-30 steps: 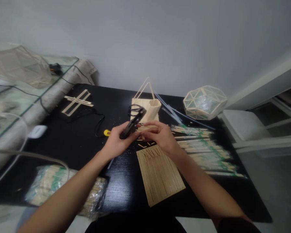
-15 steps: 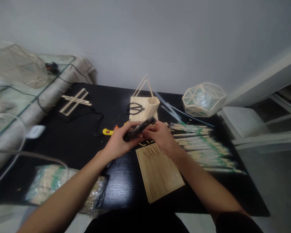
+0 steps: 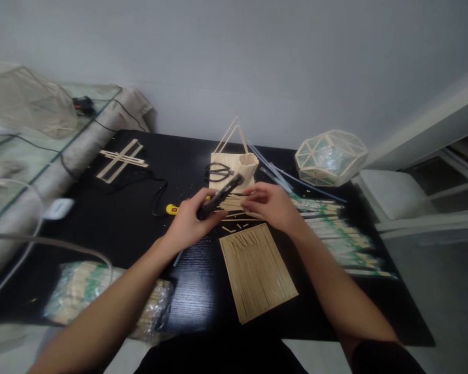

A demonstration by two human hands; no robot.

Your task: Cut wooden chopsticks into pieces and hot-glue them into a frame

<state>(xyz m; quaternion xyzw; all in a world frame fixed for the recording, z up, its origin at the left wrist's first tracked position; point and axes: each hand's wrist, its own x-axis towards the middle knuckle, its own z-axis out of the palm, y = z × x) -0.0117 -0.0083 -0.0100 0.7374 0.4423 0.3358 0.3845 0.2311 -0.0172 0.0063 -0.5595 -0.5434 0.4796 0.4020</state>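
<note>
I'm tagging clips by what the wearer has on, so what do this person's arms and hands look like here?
Both forearms are bare, and so are the left hand and the right hand: no gloves, and no watch, ring or bracelet that I can make out. A dark sleeve ends above the right elbow, at the picture's bottom edge. On the left arm no sleeve is in view.

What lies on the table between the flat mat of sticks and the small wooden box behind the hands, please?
In the head view, loose short sticks lie on the black table between the mat and the box; both hands work above them.
</note>
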